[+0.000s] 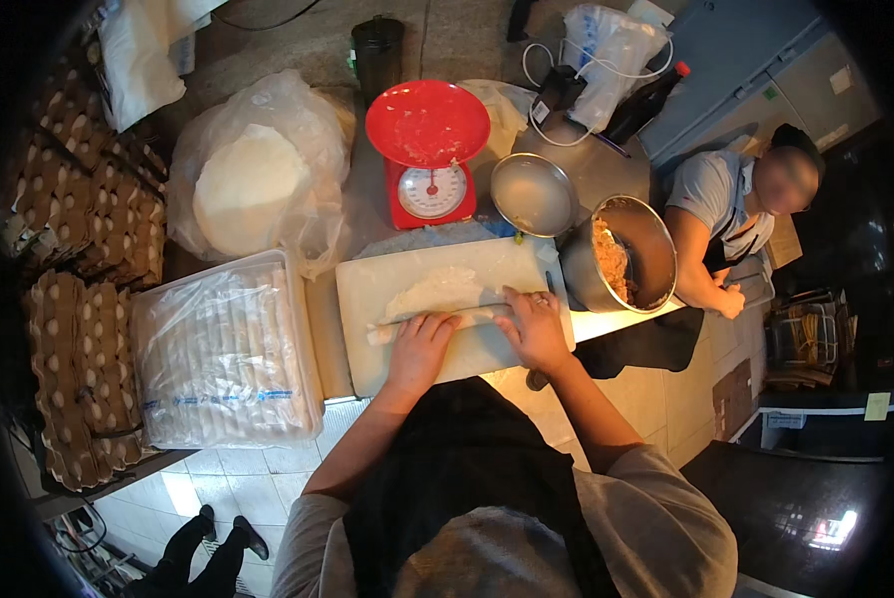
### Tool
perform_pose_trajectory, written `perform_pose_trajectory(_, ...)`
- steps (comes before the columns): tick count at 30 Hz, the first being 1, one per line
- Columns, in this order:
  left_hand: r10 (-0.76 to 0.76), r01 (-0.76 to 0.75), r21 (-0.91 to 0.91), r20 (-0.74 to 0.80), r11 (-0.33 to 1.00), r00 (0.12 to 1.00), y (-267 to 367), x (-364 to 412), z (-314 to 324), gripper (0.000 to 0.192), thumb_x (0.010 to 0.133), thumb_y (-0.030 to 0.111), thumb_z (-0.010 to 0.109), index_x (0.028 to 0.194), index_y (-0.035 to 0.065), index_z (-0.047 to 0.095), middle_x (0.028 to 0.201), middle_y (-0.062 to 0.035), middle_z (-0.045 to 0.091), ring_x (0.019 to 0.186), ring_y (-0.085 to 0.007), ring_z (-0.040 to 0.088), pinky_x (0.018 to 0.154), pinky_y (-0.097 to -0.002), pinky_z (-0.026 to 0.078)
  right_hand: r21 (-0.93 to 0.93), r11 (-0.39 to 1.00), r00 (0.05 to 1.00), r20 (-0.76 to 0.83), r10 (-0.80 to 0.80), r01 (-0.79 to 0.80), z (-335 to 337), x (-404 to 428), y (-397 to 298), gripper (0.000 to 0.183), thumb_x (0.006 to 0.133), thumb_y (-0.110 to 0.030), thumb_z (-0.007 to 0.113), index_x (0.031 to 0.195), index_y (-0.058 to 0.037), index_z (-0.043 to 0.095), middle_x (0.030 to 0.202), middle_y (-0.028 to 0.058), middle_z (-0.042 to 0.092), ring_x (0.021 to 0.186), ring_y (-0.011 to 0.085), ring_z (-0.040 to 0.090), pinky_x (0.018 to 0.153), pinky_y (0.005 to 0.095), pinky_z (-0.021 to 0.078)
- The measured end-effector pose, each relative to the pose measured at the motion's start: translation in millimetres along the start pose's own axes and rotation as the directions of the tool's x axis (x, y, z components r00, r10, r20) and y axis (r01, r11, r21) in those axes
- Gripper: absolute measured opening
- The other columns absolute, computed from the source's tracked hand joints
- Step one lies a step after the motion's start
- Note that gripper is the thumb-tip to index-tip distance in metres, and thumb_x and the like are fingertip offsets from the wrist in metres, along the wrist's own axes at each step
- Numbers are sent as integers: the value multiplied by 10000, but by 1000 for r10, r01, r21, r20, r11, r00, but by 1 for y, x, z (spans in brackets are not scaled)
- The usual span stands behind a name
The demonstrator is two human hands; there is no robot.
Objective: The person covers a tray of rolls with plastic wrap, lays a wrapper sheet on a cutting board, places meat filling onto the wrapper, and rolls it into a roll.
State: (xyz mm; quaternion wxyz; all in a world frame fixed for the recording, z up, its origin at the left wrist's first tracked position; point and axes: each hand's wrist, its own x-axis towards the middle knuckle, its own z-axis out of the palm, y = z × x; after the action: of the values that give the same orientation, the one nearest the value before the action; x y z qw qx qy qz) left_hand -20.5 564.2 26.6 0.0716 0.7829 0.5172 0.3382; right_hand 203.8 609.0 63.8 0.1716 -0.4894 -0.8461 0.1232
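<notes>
A thin, long roll of pale wrapper (481, 315) lies across a white cutting board (361, 280). My left hand (421, 351) rests its fingers on the roll left of its middle, and the left end sticks out beyond them. At the right end, my right hand (534, 329) has its thumb and fingers about the roll. A flat, whitish, rounded patch (436, 288), either wrapper or flour residue, shows on the board just behind the roll. Whatever is inside the roll is hidden. Right of the board, a deep metal pot (658, 247) holds an orange-brown filling (610, 261).
A plastic-covered tray (314, 374) of rolls stands left, beside stacked egg cartons (81, 374). Behind are a bag of round wrappers (249, 190), a red scale (428, 123) and a metal bowl (534, 196) of cloudy liquid. A person (716, 209) leans at the right; another's legs (193, 553) show lower left.
</notes>
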Motion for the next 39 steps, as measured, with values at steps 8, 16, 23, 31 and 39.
perform_pose_trajectory(8, -29, 29, 7, 10, 1000, 1000, 3, 2, -2, 261, 817, 117, 670, 1077, 106, 679, 1077, -45, 642, 1004, -253, 595, 871, -393, 472, 115, 993, 993, 115, -23, 10, 5, 10, -13, 559, 947, -337, 586, 1376, -4, 452, 1240, 193, 627, 1167, 344, 580, 1109, 517, 308)
perform_pose_trajectory(16, -26, 25, 32, 39, 999, 999, 0, -3, 3, 297, 815, 145, 613, 1108, 120, 654, 1117, -23, 614, 1043, -234, 574, 885, -394, 461, -9, 981, 981, 24, -192, 193, 27, 47, -17, 691, 958, -446, 537, 1412, 55, 394, 1248, 230, 617, 1221, 320, 562, 1166, 513, 225)
perform_pose_trajectory(23, -43, 43, 42, -7, 998, 999, 6, 2, -7, 250, 819, 128, 674, 1068, 117, 674, 1074, -27, 634, 976, -233, 600, 848, -379, 483, 16, 986, 950, 266, -165, 167, -23, 26, 4, 599, 926, -371, 602, 1368, 8, 465, 1185, 190, 623, 1175, 312, 573, 1136, 512, 276)
perform_pose_trajectory(31, -126, 160, -116, 252, 980, 959, -20, 28, -16, 247, 829, 170, 686, 1071, 120, 697, 1020, -51, 656, 970, -269, 615, 851, -407, 492, 211, 907, 907, 141, -398, 365, -11, 48, 34, 320, 742, -139, 739, 1060, -111, 722, 847, 56, 606, 874, 268, 600, 837, 401, 457)
perform_pose_trajectory(39, -180, 178, 21, 160, 984, 971, -23, 39, -17, 238, 823, 241, 697, 1047, 163, 711, 951, -35, 628, 971, -251, 595, 843, -399, 459, 125, 897, 900, 56, -433, 424, 7, 53, 27, 301, 771, -138, 711, 1070, -97, 720, 965, 50, 646, 906, 251, 602, 819, 376, 457)
